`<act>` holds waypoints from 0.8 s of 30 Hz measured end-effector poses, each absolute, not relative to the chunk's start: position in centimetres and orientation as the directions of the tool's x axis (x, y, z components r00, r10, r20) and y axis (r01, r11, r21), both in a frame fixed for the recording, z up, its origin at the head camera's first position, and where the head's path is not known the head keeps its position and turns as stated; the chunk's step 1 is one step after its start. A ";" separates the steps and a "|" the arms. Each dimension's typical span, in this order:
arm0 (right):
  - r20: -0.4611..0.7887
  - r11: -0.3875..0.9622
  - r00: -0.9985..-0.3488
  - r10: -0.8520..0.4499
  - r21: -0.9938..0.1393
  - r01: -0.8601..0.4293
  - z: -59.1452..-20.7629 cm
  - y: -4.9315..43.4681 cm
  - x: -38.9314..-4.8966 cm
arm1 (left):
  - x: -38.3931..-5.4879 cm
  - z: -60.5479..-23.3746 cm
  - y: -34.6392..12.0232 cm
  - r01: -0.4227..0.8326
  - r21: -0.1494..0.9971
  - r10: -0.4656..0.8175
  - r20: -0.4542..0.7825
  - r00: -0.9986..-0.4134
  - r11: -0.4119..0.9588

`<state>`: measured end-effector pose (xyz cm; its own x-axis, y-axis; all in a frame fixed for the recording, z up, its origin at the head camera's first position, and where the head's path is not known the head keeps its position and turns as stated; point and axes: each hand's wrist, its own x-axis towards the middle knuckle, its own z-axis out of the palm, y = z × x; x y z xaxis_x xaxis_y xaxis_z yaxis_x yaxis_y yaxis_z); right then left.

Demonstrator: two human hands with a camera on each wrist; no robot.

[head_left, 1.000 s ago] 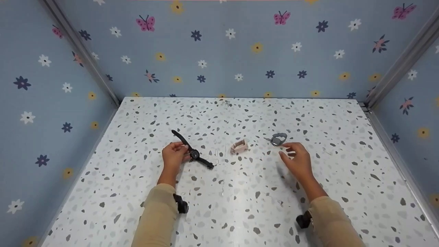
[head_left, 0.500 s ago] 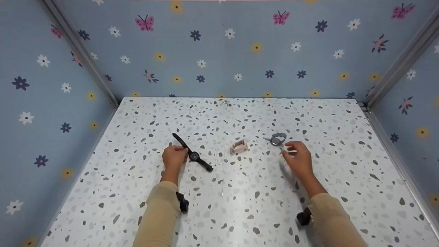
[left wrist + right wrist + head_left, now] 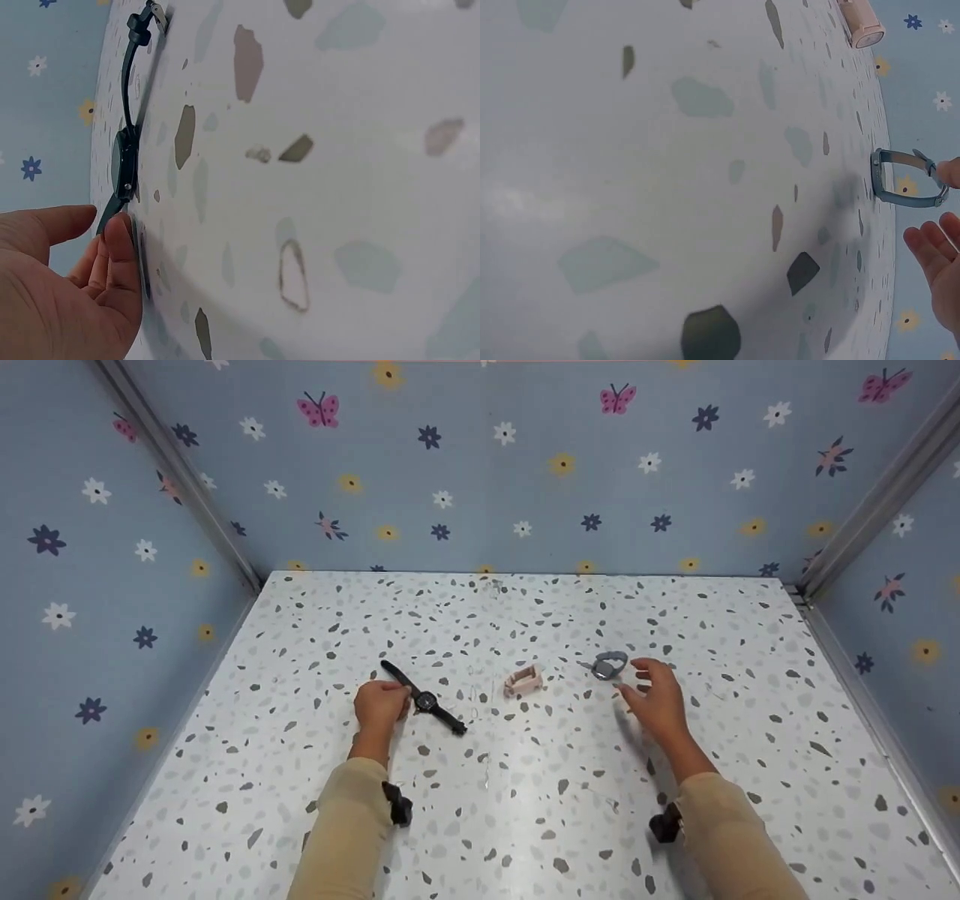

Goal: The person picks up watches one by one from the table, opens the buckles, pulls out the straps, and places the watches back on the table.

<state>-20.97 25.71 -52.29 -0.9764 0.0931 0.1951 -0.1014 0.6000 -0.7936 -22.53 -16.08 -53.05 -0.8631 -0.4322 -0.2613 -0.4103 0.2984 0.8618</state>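
Note:
In the head view a black wristwatch lies stretched out at a slant on the speckled table. My left hand pinches one end of its strap; the left wrist view shows that strap between thumb and fingers. A grey wristwatch, its band closed in a loop, rests farther right. Beside it is my right hand, thumb and fingers spread apart and holding nothing. In the right wrist view a thumb overlaps the grey band; contact is unclear. Between the two hands sits a pink wristwatch, also looped.
The white table has grey and dark speckles. Blue panels printed with flowers and butterflies close it in at the back and both sides. Metal posts stand at the corners. Each sleeve carries a small black device.
The black watch's far strap end has come down and nearer, with my left hand's grip on it. My right fingertips have drawn away rightward from the grey watch and spread wider.

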 end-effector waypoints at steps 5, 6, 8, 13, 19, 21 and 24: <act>0.168 0.587 -0.980 0.110 -0.807 -0.073 -52.5 26.0 -21.3 | -22.5 -52.7 -15.9 -0.387 0.869 -0.416 -0.243 -0.876 0.307; 0.165 0.583 -0.980 0.114 -0.810 -0.068 -52.6 26.0 -21.4 | -22.5 -52.7 -15.9 -0.386 0.867 -0.409 -0.244 -0.879 0.314; 0.156 0.573 -0.981 0.117 -0.817 -0.061 -52.7 26.1 -21.5 | -22.4 -52.6 -16.0 -0.385 0.865 -0.388 -0.250 -0.887 0.321; 0.118 0.568 -0.987 0.111 -0.823 -0.034 -53.0 26.3 -21.7 | -22.0 -52.5 -16.0 -0.333 0.867 -0.315 -0.220 -0.923 0.370; 0.090 0.546 -0.990 0.113 -0.838 -0.014 -53.0 26.5 -22.1 | -21.2 -52.2 -15.9 -0.210 0.835 -0.244 -0.094 -0.965 0.508; 0.079 0.535 -0.991 0.111 -0.845 -0.007 -53.0 26.6 -22.3 | -20.9 -52.2 -15.8 -0.171 0.830 -0.209 -0.068 -0.976 0.531; 0.067 0.536 -0.992 0.109 -0.844 0.002 -52.9 26.6 -22.5 | -20.7 -52.1 -15.6 -0.131 0.831 -0.154 -0.055 -0.986 0.541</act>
<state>-22.50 26.58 -52.88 -0.9918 0.1091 0.0671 0.0018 0.5363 -0.8440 -20.72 -15.61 -52.11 -0.9865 -0.1542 -0.0554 -0.1311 0.5406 0.8310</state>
